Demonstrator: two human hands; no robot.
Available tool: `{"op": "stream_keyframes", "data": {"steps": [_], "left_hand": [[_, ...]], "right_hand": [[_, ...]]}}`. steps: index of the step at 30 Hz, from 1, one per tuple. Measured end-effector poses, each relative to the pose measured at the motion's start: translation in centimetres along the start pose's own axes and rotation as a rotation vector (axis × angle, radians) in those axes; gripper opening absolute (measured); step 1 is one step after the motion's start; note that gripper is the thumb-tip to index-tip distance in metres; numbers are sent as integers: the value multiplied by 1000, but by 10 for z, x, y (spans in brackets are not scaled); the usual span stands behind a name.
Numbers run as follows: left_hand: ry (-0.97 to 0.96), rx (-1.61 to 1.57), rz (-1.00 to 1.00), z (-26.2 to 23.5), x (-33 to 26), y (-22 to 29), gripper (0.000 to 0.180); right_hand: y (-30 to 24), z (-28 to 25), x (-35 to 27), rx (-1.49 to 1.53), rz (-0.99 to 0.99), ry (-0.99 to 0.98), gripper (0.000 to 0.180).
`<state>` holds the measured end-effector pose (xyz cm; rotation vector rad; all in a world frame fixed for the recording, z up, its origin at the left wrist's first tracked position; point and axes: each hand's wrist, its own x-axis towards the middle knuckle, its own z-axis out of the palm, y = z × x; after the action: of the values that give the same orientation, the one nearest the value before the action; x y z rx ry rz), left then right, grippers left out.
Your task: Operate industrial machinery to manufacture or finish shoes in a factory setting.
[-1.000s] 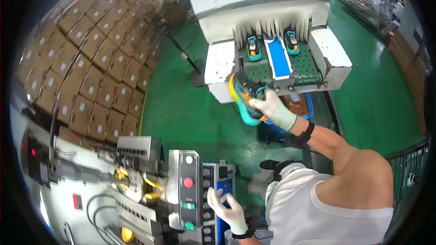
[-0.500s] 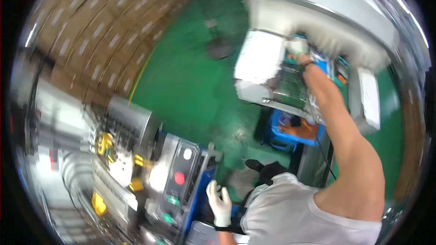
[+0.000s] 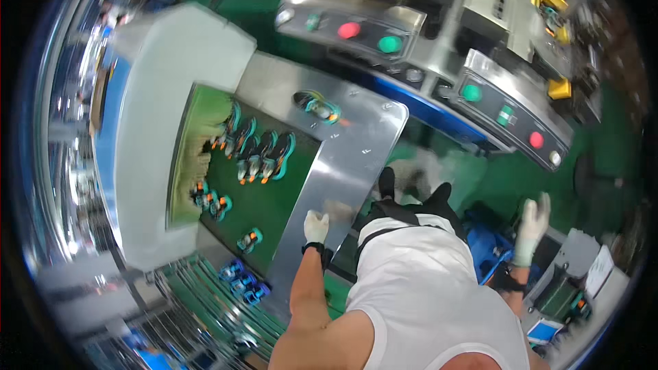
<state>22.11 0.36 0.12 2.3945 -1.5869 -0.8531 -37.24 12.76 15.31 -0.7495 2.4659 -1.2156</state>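
My left hand (image 3: 317, 227), in a white glove, is over the near edge of a metal table (image 3: 349, 157). Its fingers are slightly bent and apart, with nothing seen in them. A blurred pale patch beside it is too unclear to name. Out to the right, my white-gloved right hand (image 3: 533, 225) has its fingers stretched out and holds nothing. One dark shoe with a teal sole (image 3: 317, 107) lies on the table's far part. Several similar shoes (image 3: 264, 156) are grouped on a green conveyor belt (image 3: 264, 205) beyond my left hand.
Ahead stands a machine with two control panels (image 3: 504, 106) bearing red and green buttons. A pale hood (image 3: 157, 123) covers the belt's left part. Several blue-soled shoes (image 3: 245, 281) are by a roller rack (image 3: 199, 294). A blue bin (image 3: 488, 247) is near my right hand.
My view has swung left from the white machine to the conveyor and metal table. My right hand has come away from the shoes there and is now empty and spread.
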Motion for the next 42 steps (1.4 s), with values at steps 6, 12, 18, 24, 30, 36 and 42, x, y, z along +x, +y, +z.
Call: {"op": "stream_keyframes", "data": {"steps": [6,12,18,24,30,36,42], "left_hand": [[488,-164,-153,-93,54,-90,27],[564,163,-673,-187,51,-266,55],[664,-228,-484,-154,53,-268,38],[305,141,-543,-182,44,-337,45],[373,133,76,-195,61,-180,17],[9,-258,446,-184,79,132,19],[-121,-319,1295,-160,69,425,17]], "right_hand": [[-45,174,-18,-235,-159,-624,63],[-14,139,-39,-557,48,-628,56],[-30,103,-48,-826,150,-784,39],[-146,254,-27,-672,-110,-903,60],[-245,331,-67,-227,-360,-1096,55],[-308,336,-115,-186,-816,-1242,75],[-320,223,9,102,-421,-764,51]]}}
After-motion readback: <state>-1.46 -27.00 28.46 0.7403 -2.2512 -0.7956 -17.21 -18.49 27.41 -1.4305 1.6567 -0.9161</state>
